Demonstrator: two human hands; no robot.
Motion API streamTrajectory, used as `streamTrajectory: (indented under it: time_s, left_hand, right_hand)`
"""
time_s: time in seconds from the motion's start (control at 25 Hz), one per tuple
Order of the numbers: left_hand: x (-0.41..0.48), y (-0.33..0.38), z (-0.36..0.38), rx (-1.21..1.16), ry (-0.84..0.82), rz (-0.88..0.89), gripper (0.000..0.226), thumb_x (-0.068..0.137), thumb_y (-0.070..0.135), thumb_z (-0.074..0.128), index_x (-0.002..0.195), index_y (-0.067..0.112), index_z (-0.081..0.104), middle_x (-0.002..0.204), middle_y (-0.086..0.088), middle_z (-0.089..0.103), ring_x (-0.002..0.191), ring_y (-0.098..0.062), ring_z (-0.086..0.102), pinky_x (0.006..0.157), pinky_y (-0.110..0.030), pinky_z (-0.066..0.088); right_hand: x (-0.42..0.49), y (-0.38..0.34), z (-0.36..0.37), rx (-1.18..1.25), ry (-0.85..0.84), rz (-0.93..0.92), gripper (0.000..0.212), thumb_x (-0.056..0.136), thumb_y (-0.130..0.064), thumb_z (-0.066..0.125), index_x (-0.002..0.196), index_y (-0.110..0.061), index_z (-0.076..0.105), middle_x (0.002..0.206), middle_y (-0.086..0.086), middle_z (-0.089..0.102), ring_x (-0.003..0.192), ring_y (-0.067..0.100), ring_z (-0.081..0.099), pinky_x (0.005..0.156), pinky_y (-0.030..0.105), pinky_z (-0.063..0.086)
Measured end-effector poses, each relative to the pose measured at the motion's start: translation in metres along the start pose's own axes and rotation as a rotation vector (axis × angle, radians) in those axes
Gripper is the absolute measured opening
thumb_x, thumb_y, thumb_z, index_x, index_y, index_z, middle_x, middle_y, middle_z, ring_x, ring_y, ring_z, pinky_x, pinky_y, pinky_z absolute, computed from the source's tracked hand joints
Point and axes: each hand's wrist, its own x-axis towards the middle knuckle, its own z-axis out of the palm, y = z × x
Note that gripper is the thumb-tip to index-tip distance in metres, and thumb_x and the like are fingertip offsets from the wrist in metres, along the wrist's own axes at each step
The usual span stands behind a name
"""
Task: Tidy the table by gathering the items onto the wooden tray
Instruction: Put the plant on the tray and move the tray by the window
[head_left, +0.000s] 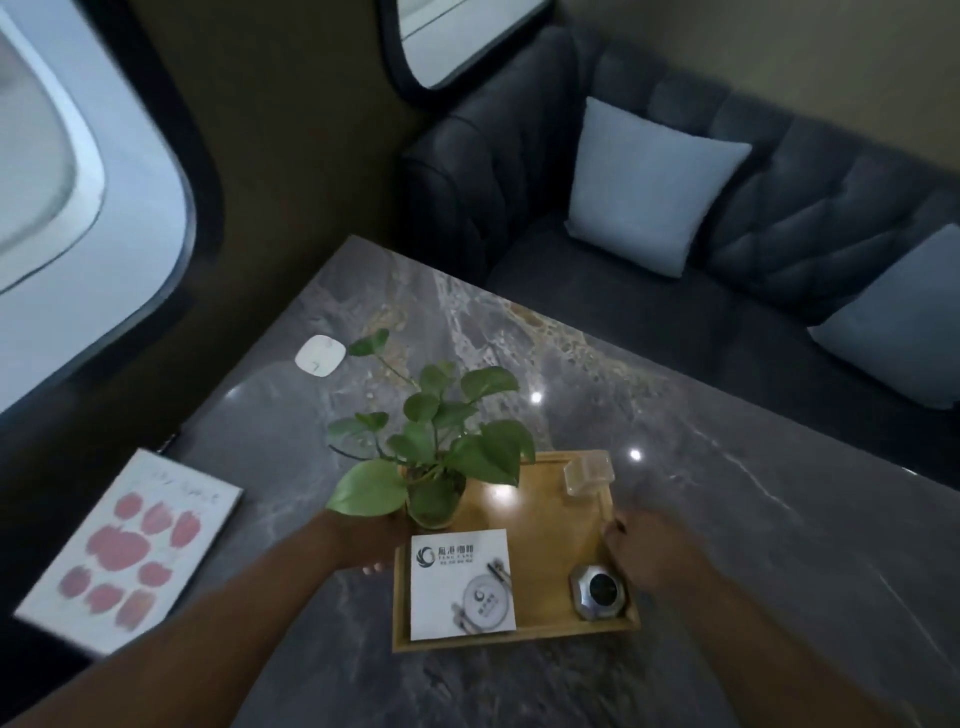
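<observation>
Hands flank the wooden tray (545, 540), which sits in the lower centre of the frame on a grey marble table (727, 519). The left hand (361, 543) is at the tray's left wall, partly hidden behind a drooping leaf. Only a few fingertips (376, 567) show beside the rim, so it cannot be told whether that hand actually grips the wood. The right hand (644, 551) is at the tray's right wall, its fingers curled around the rim in a close hold.

Four things lie on the tray. A leafy plant (441, 441) stands upright in a glass vase (434, 501) at the upper left corner. A clear container (587, 473) sits at the upper right corner. A white card (457, 587) with a printed logo lies flat in the lower left part. A hexagonal metal object (597, 590) with a dark top rests in the lower right corner, just beside the right hand.

One white rounded pad (320, 355) lies on the table well apart from the tray, towards the upper left of the tabletop. A paw-print picture (130, 540) in pink on white lies at the lower left of the frame, beyond the table's left edge. A dark sofa (805, 218) with pale cushions (644, 187) fills the upper right, and a rounded window (78, 182) takes the upper left.
</observation>
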Motion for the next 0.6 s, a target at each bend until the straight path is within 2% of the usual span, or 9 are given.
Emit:
streamTrajectory:
  time_s: [0.08,0.16,0.28,0.36,0.48,0.6]
  left_hand:
    - [-0.005,-0.014,-0.013,-0.014,0.012,0.023,0.041,0.104,0.043,0.049,0.074,0.02,0.066,0.069,-0.005,0.071,0.053,-0.011,0.065,0.053,-0.021,0.056]
    - [-0.007,-0.031,-0.026,-0.102,0.062,0.042,0.042,0.104,0.042,0.051,0.081,0.012,0.07,0.069,-0.006,0.07,0.055,-0.016,0.066,0.053,-0.026,0.057]
    - [-0.004,-0.059,-0.043,-0.199,0.172,0.054,0.041,0.104,0.034,0.054,0.069,0.015,0.065,0.054,-0.002,0.063,0.049,-0.016,0.062,0.044,-0.023,0.051]
    - [0.0,-0.076,-0.057,-0.23,0.25,0.047,0.046,0.102,0.039,0.054,0.064,0.017,0.065,0.045,0.0,0.063,0.043,-0.012,0.062,0.042,-0.024,0.051]
    - [0.013,-0.109,-0.073,-0.252,0.312,0.008,0.048,0.1,0.046,0.05,0.066,0.017,0.067,0.049,0.003,0.068,0.04,-0.011,0.064,0.043,-0.025,0.053]
    - [0.026,-0.141,-0.085,-0.332,0.349,-0.023,0.046,0.095,0.049,0.048,0.071,0.015,0.069,0.054,-0.001,0.072,0.047,-0.025,0.071,0.046,-0.033,0.056]
  right_hand:
    - [0.016,-0.031,-0.009,-0.028,0.016,-0.034,0.031,0.103,-0.032,0.043,0.112,-0.016,0.068,0.118,0.009,0.071,0.108,0.025,0.065,0.096,0.036,0.049]
    - [0.03,-0.059,-0.018,-0.047,0.032,-0.083,0.03,0.103,-0.029,0.044,0.114,-0.015,0.068,0.12,0.01,0.07,0.11,0.026,0.064,0.097,0.036,0.049]
    - [0.055,-0.101,-0.029,-0.078,0.024,-0.146,0.028,0.102,-0.027,0.045,0.115,-0.016,0.068,0.12,0.009,0.07,0.109,0.026,0.064,0.096,0.037,0.049]
    - [0.073,-0.128,-0.037,-0.067,0.023,-0.178,0.023,0.101,-0.028,0.047,0.11,-0.018,0.066,0.115,0.008,0.07,0.106,0.027,0.065,0.09,0.036,0.048]
    - [0.102,-0.169,-0.047,-0.085,0.034,-0.21,0.017,0.098,-0.032,0.049,0.104,-0.025,0.063,0.108,0.006,0.07,0.099,0.026,0.064,0.084,0.036,0.048]
    - [0.127,-0.211,-0.057,-0.17,0.076,-0.282,0.02,0.099,-0.038,0.046,0.107,-0.028,0.062,0.111,0.004,0.068,0.095,0.022,0.061,0.083,0.037,0.047]
